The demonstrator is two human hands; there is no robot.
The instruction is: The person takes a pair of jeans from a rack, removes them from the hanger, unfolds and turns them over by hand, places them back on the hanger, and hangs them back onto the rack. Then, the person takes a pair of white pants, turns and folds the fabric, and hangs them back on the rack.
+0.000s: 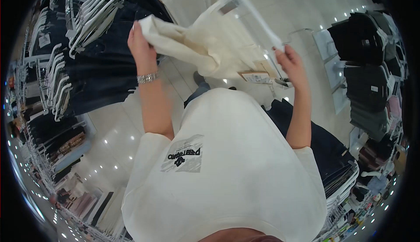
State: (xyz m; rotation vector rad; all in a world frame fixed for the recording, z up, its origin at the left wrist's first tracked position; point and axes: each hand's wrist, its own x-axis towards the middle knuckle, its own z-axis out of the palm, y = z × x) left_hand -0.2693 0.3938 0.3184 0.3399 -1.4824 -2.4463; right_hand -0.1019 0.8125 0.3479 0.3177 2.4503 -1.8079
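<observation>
A cream garment [201,45] hangs in the air between my two hands, with a white hanger [258,16] along its right end. My left hand [142,47], with a metal bracelet at the wrist, is closed on the garment's left end. At the right, my right hand [289,64] grips the lower end of the hanger. A paper tag [256,77] dangles from the garment near my right hand. The garment is bunched in the middle, and part of the hanger is blurred.
Dark trousers [98,75] on white hangers [57,80] fill the left side. Folded dark clothes [358,40] lie along the right. More dark garments [326,150] hang at the lower right, close to my right arm. Shiny floor tiles [113,141] show between the racks.
</observation>
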